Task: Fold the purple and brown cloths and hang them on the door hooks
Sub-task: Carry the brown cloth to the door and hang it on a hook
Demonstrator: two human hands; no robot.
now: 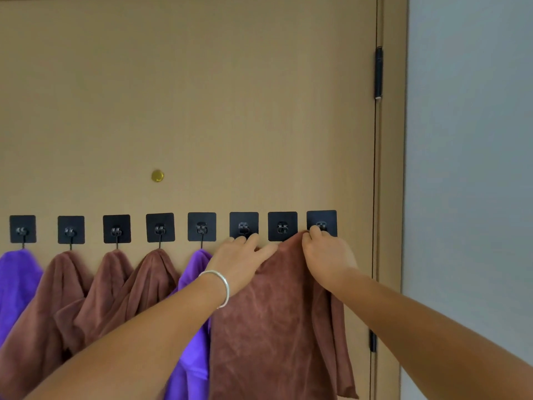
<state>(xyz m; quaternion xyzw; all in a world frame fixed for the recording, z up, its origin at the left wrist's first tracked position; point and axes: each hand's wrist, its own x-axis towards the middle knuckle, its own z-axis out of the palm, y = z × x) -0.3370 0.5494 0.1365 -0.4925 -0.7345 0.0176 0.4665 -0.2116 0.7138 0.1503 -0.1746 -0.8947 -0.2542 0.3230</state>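
Brown cloth [277,313]: soft, limp | right hand [326,255] pinches corner at hook [321,225]; left hand [242,261] seemingly pinches edge | I grip hems.

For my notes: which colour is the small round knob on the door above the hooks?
Shiny gold small round knob, head view.
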